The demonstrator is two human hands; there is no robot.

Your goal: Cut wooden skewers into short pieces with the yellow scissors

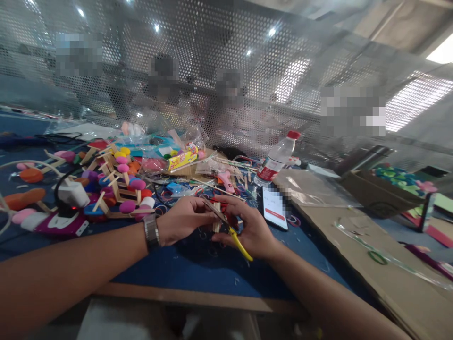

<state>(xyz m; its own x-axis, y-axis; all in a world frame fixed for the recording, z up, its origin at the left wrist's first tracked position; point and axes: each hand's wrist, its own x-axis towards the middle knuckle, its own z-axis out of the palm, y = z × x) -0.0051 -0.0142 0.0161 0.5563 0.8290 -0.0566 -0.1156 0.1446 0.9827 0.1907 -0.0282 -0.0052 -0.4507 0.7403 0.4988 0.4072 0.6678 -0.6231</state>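
Both of my hands meet over the blue tabletop near the middle of the head view. In my right hand [249,229] are pliers [241,244] with a curved yellow handle and some red by the palm. Their metal jaws point up and left toward my left fingers. My left hand [189,218], with a dark watch on the wrist, pinches a small bundle of light wooden sticks [217,224]. The jaws lie across the upper part of the sticks. Whether they grip a stick is too blurred to tell.
Stick frames with colored pads [122,182] crowd the left side near a purple power strip [62,222] and white plug [74,193]. A phone [274,208], a red-capped bottle [276,158] and cardboard [329,241] lie right. A perforated screen [198,61] stands behind; people are beyond it.
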